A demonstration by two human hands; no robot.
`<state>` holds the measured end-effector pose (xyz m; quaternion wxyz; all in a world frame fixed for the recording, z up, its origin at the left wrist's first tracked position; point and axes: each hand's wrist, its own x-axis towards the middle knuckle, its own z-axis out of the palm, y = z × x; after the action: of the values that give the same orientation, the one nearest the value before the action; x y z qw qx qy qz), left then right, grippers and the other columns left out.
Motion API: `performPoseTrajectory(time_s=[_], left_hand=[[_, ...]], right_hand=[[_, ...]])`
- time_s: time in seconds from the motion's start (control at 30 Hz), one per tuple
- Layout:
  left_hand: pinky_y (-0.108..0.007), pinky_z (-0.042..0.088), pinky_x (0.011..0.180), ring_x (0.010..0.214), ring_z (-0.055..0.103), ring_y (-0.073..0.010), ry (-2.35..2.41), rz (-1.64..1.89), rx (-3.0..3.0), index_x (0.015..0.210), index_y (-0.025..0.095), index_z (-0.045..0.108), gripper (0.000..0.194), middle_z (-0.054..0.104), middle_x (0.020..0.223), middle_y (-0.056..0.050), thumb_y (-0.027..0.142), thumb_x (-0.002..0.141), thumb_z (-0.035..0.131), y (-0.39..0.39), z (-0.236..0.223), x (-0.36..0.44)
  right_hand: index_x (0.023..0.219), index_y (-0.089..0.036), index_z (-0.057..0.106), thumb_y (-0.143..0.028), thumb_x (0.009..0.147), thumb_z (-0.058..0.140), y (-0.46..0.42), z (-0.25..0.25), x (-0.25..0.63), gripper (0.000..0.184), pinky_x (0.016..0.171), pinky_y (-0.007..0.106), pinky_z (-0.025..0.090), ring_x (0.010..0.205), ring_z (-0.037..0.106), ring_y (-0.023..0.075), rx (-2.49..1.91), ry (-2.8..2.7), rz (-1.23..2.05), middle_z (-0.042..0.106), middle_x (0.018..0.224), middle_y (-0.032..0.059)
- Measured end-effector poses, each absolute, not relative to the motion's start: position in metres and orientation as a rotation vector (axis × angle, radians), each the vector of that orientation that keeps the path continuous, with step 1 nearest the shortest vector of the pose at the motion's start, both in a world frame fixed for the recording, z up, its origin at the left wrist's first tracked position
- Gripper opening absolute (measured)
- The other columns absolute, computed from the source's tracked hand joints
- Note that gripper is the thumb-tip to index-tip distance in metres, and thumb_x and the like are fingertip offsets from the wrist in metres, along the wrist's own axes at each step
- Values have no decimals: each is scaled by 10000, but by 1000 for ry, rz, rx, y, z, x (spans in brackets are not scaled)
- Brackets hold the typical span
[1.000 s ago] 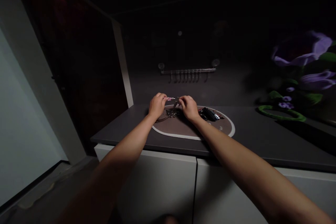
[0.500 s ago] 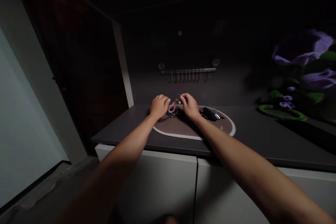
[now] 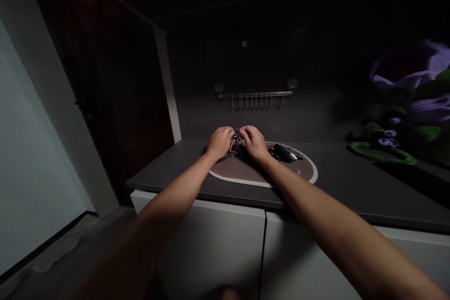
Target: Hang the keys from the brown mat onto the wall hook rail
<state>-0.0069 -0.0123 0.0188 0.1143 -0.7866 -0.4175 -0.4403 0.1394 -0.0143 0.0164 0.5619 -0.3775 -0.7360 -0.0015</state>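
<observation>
**Metal key ring (image 3: 234, 144) with a pink strap, pinched between both hands**

It is gripped closely by the left hand (image 3: 220, 143) and right hand (image 3: 253, 143) over the far part of a brown oval mat (image 3: 246, 182). A black key fob (image 3: 283, 152) is laid just right, inside the white rim; open mat is left on the near side, before the dark counter's (image 3: 168, 183) near edge.

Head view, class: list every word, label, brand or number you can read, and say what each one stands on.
No text can be quoted.
The mat has small printed marks near its right end, too small and dark to read.
</observation>
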Motion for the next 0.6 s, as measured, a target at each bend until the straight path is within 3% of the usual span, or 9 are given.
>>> performPoseTrajectory(time_s=[0.3, 0.6], left_hand=[[-213, 399, 667, 694, 541, -112, -1346, -1825, -2386, 761, 158, 521, 155, 587, 714, -11, 255, 825, 418, -8, 14, 0], [-213, 396, 648, 670, 528, -107, -1300, -1913, -2381, 754, 157, 515, 182, 574, 699, -7, 282, 828, 404, -5, 12, -1]], right_hand=[[794, -165, 576, -347, 775, 481, -7, 11, 140, 207, 752, 297, 407, 795, 521, 161, -879, -1684, 200, 589, 825, 55], [766, -161, 568, -424, 681, 577, -15, 17, 133, 276, 727, 278, 413, 726, 522, 136, -801, -1559, 544, 584, 761, 17]])
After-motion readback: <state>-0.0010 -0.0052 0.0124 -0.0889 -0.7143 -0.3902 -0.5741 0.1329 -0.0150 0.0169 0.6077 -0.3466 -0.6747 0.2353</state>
